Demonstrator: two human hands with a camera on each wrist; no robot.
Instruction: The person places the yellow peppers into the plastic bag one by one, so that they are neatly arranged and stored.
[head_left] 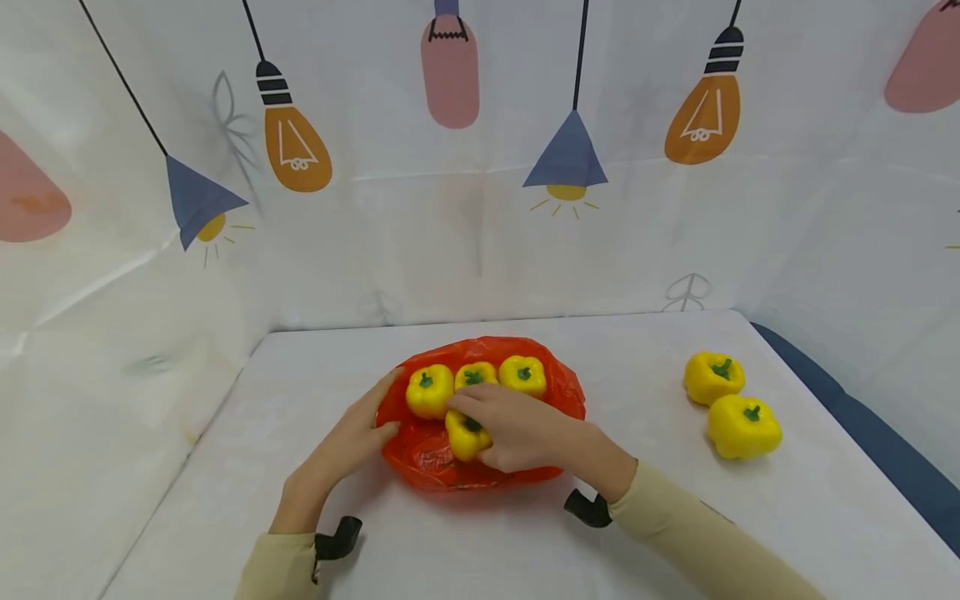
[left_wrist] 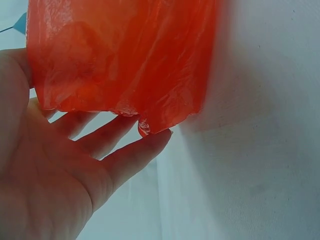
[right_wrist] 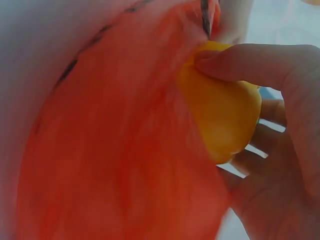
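A red plastic bag (head_left: pixel 427 475) lies spread wide with its mouth upward. Inside, at the back, three yellow bell peppers (head_left: pixel 431 392) sit in a row, stems up. My right hand (head_left: pixel 525 429) grips another yellow bell pepper (right_wrist: pixel 225 115) between thumb and fingers, over the bag's near middle. Its thumb (right_wrist: pixel 240 65) presses the pepper's side. My left hand (head_left: pixel 352 442) is at the bag's left rim. In the left wrist view, its spread, nearly straight fingers (left_wrist: pixel 135 157) reach past the red edge and touch it; part of them is hidden behind the plastic.
Two more yellow bell peppers (head_left: pixel 744 427) stand close together on the right of the white table (head_left: pixel 637 358). A white cloth printed with lamps (head_left: pixel 480 242) hangs behind the table. Black wrist mounts (head_left: pixel 339 538) show below both hands.
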